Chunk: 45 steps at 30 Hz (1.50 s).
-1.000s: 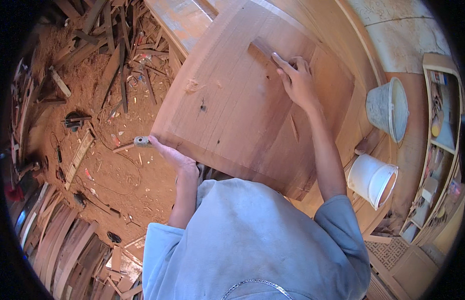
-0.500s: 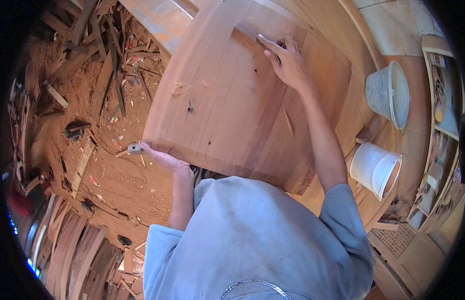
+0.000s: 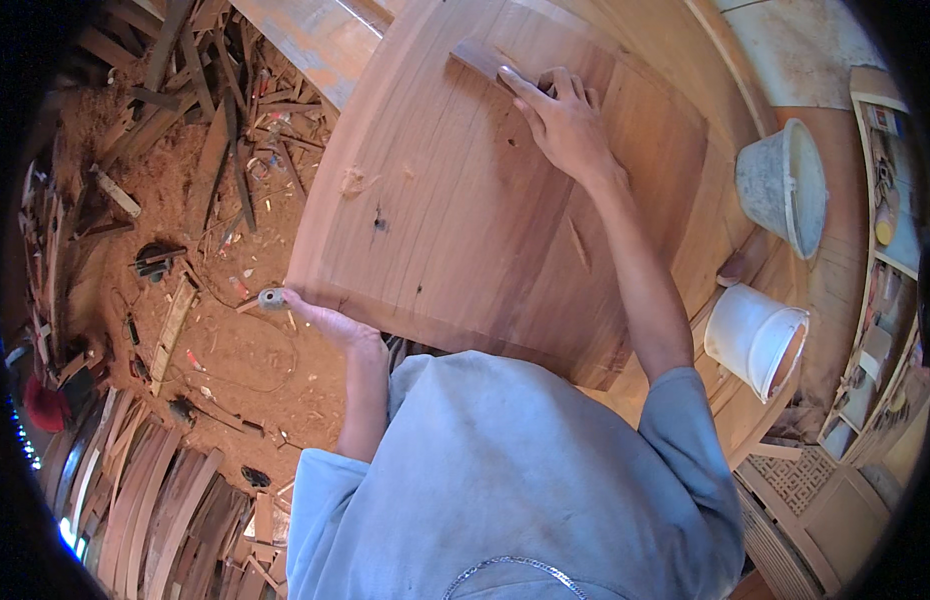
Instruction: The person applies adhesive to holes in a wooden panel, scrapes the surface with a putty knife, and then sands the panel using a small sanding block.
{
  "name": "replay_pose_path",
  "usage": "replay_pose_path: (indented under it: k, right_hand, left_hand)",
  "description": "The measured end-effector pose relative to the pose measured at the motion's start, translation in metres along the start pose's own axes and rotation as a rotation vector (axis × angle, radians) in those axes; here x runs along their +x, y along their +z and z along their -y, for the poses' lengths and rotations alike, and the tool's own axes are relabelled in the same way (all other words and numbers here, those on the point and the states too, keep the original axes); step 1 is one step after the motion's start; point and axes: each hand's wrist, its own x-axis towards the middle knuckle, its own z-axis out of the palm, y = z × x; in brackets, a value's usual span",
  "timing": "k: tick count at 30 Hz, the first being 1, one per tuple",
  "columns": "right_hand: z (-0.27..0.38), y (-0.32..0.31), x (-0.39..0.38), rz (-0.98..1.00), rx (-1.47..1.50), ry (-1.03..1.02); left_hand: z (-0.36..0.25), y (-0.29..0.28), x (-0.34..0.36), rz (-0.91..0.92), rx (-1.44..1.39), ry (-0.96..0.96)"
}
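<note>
A large, slightly curved wooden panel [image 3: 435, 200] of reddish-brown boards lies in front of me, with knots, cracks and a patch of darker boards. My right hand [image 3: 565, 115] is closed on a flat wooden block [image 3: 477, 60] at the panel's far part, thumb along its near end. At the panel's near left corner is my left hand [image 3: 330, 320], its fingers closed on a small grey round-ended piece with a hole [image 3: 272, 298]. What kind of piece it is I cannot make out. A thin wood sliver [image 3: 579, 243] shows on the panel's right half.
On the right stand a grey bucket [image 3: 777, 190] and a white bucket [image 3: 753, 340], beside a shelf [image 3: 878, 250] of small items. Wood scraps [image 3: 210, 130] litter the sawdust-covered floor [image 3: 255, 350] on the left. Curved planks [image 3: 150, 500] are stacked at the lower left.
My right hand and the wooden block have shifted slightly left and away from me across the panel. My left hand stays at the corner.
</note>
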Motion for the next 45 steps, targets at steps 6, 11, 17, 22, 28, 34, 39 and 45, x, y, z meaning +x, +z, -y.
replay_pose_path:
  k: [6, 11, 17, 22, 28, 34, 39, 45]
  right_hand:
    - [0.026, -0.014, -0.035, 0.138, 0.011, -0.015]
    - [0.002, -0.002, -0.005, 0.013, -0.054, 0.009]
    - [0.022, -0.015, -0.032, 0.088, -0.068, -0.038]
    - [0.011, -0.002, -0.015, -0.025, -0.111, 0.034]
    - [0.024, -0.013, -0.026, 0.076, -0.023, 0.003]
    - [0.007, 0.002, -0.008, -0.038, -0.045, 0.077]
    - [0.026, -0.006, -0.028, 0.005, -0.066, 0.065]
    - [0.022, 0.0, -0.013, -0.055, -0.109, 0.117]
  left_hand:
    - [0.001, -0.002, 0.002, -0.024, -0.029, -0.035]
    - [0.005, -0.005, 0.005, 0.015, -0.018, 0.001]
    - [0.009, -0.011, 0.012, 0.024, -0.062, -0.072]
    - [0.014, -0.015, 0.015, 0.017, -0.043, -0.018]
    - [0.006, -0.009, 0.009, 0.022, -0.067, -0.003]
    - [0.012, -0.011, 0.012, -0.012, -0.025, -0.013]
    - [0.02, -0.027, 0.027, 0.102, -0.075, -0.031]
    - [0.018, -0.017, 0.019, 0.017, -0.055, -0.015]
